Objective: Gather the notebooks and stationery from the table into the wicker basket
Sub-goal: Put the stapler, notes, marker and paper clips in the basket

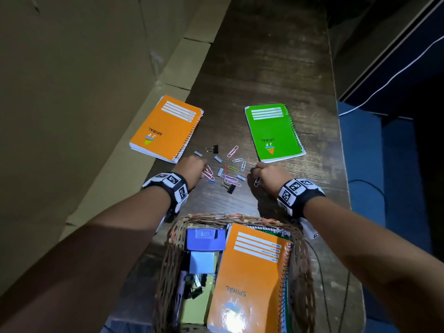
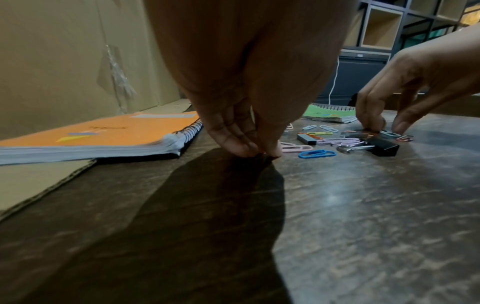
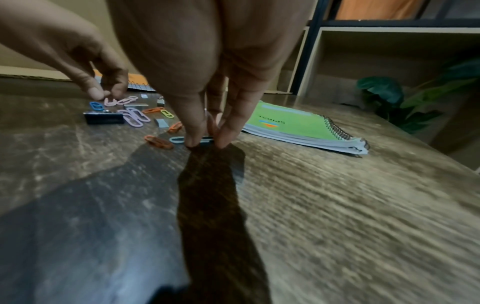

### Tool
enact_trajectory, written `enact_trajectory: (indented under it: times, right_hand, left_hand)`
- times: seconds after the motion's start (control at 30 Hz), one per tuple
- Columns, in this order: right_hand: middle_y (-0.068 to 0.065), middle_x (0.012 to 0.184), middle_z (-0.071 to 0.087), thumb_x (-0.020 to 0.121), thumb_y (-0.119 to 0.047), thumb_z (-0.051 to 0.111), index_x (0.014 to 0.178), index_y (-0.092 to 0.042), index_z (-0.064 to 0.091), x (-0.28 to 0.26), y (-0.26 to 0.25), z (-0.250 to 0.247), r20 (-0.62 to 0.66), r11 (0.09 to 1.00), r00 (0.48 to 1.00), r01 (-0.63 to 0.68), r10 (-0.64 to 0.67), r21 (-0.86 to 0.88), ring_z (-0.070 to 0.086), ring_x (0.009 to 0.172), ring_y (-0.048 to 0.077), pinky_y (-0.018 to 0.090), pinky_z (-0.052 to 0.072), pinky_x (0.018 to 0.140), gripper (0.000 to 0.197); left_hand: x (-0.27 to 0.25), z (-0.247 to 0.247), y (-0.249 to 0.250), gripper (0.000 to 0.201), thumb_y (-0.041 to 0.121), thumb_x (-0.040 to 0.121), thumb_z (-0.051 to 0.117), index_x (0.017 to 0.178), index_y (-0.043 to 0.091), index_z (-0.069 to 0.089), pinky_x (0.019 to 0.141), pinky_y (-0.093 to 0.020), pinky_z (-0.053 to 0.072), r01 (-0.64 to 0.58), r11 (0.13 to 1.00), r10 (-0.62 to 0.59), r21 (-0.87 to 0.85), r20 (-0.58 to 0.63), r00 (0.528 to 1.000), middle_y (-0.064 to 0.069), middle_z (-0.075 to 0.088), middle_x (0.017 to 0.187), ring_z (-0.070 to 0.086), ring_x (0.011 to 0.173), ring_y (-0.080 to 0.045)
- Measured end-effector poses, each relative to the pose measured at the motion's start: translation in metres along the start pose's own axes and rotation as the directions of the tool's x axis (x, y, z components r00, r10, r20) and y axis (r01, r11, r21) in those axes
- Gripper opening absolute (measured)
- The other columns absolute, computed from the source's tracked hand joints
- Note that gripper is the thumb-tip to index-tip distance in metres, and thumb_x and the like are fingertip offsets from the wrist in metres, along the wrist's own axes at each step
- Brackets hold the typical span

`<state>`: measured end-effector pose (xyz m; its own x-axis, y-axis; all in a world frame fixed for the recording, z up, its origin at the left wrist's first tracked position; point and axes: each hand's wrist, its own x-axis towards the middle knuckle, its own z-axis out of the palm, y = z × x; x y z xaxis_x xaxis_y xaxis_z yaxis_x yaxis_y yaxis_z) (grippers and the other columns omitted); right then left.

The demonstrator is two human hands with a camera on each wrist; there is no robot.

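An orange spiral notebook [image 1: 165, 128] lies at the left of the dark table [image 1: 264, 56] and a green one [image 1: 274, 132] at the right. Between them lie several coloured paper clips [image 1: 230, 175], two black binder clips [image 1: 230, 187] and grey staple strips [image 1: 218, 158]. My left hand [image 2: 262, 153] pinches a pink paper clip against the table at the pile's left edge. At the pile's right edge, my right hand [image 3: 205, 142] pinches a light-blue paper clip [image 3: 178, 139], with another clip tucked in its fingers. The wicker basket [image 1: 305, 272] stands nearest me and holds an orange notebook [image 1: 249, 280].
Cardboard sheets [image 1: 72, 92] line the table's left side, partly under the orange notebook. The table's right edge drops to a blue floor with cables. A blue box [image 1: 205, 239] and small items fill the basket's left half. Shelves and a plant [image 3: 384, 92] stand beyond the table.
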<state>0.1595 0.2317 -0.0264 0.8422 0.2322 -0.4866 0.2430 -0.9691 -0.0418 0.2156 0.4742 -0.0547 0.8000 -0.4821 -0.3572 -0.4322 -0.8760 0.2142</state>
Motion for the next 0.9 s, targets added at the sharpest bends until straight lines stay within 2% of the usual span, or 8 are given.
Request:
enact_trajectory:
  times: [0.23,0.3,0.4,0.47,0.57,0.63,0.77,0.9]
  right_hand:
    - [0.022,0.115,0.060,0.088,-0.009,0.053,0.103,0.003,0.063,-0.004,0.003,-0.001,0.059,0.978,0.988,-0.148,0.141,0.145,0.060,0.105,0.034,0.035,0.046,0.082,0.021]
    - [0.022,0.112,0.062,0.087,-0.009,0.055,0.085,-0.003,0.064,-0.008,0.001,0.001,0.078,0.970,0.982,-0.180,0.169,0.165,0.060,0.103,0.035,0.034,0.046,0.081,0.011]
    - [0.024,0.104,0.066,0.088,-0.009,0.051,0.081,-0.008,0.062,-0.016,-0.001,0.000,0.067,0.961,0.979,-0.202,0.192,0.191,0.062,0.097,0.037,0.031,0.041,0.070,0.013]
    - [0.025,0.097,0.068,0.085,-0.010,0.053,0.084,-0.007,0.065,-0.021,0.001,-0.003,0.016,0.949,0.979,-0.200,0.202,0.245,0.063,0.093,0.039,0.034,0.046,0.072,0.012]
    - [0.019,0.091,0.071,0.080,-0.011,0.060,0.092,-0.012,0.068,-0.033,0.005,-0.014,-0.109,0.938,0.978,-0.135,0.178,0.318,0.065,0.089,0.036,0.034,0.051,0.074,0.015]
    - [0.012,0.089,0.074,0.081,-0.010,0.062,0.104,-0.016,0.068,-0.046,0.001,-0.025,-0.177,0.927,0.976,-0.057,0.130,0.370,0.067,0.086,0.030,0.030,0.048,0.072,0.024]
    - [0.009,0.082,0.072,0.084,-0.007,0.066,0.091,-0.008,0.070,-0.077,-0.034,-0.038,-0.231,0.845,0.973,0.113,0.012,0.522,0.067,0.077,0.023,0.037,0.055,0.079,0.008]
    - [0.009,0.071,0.062,0.089,0.010,0.050,0.096,0.007,0.066,-0.108,-0.091,-0.022,-0.090,0.595,0.990,0.139,-0.111,0.791,0.059,0.055,-0.001,0.018,0.054,0.063,0.017]
  left_hand:
    - [-0.007,0.001,0.001,0.012,-0.002,0.081,0.058,0.088,0.001,0.067,0.078,-0.042,0.055,0.063,0.998,-0.064,0.011,0.083,0.995,-0.016,0.071,0.092,0.066,0.089,-0.034]
    - [-0.014,-0.001,-0.003,0.014,-0.003,0.080,0.056,0.082,0.001,0.070,0.079,-0.042,0.055,0.091,0.993,-0.083,-0.081,0.095,0.992,-0.015,0.072,0.089,0.066,0.088,-0.033]
    - [-0.034,-0.019,-0.007,0.018,0.000,0.081,0.056,0.073,0.007,0.070,0.074,-0.034,0.054,0.146,0.933,-0.162,-0.329,-0.023,0.987,-0.014,0.073,0.081,0.067,0.080,-0.030]
    - [-0.059,-0.038,0.001,0.016,0.000,0.081,0.057,0.077,0.010,0.069,0.068,-0.026,0.048,0.105,0.882,-0.194,-0.459,-0.152,0.969,-0.011,0.071,0.077,0.063,0.072,-0.025]
    - [-0.113,-0.060,0.019,0.014,0.005,0.083,0.061,0.086,0.017,0.068,0.064,-0.027,0.045,-0.003,0.860,-0.124,-0.510,-0.216,0.968,-0.004,0.069,0.073,0.059,0.065,-0.019]
    - [-0.156,-0.058,0.031,0.008,0.014,0.083,0.066,0.084,0.021,0.070,0.057,-0.026,0.042,-0.019,0.883,-0.078,-0.469,-0.186,0.979,0.002,0.066,0.066,0.057,0.058,-0.013]
    - [-0.224,-0.025,0.048,0.008,0.022,0.085,0.064,0.081,0.021,0.071,0.050,-0.006,0.032,0.013,0.870,-0.028,-0.494,-0.023,0.999,0.017,0.058,0.059,0.049,0.051,0.009]
    - [-0.254,0.018,0.049,0.014,0.033,0.077,0.065,0.078,0.022,0.073,0.048,-0.016,0.030,0.119,0.821,-0.062,-0.558,0.120,0.991,0.016,0.058,0.050,0.048,0.047,0.005]
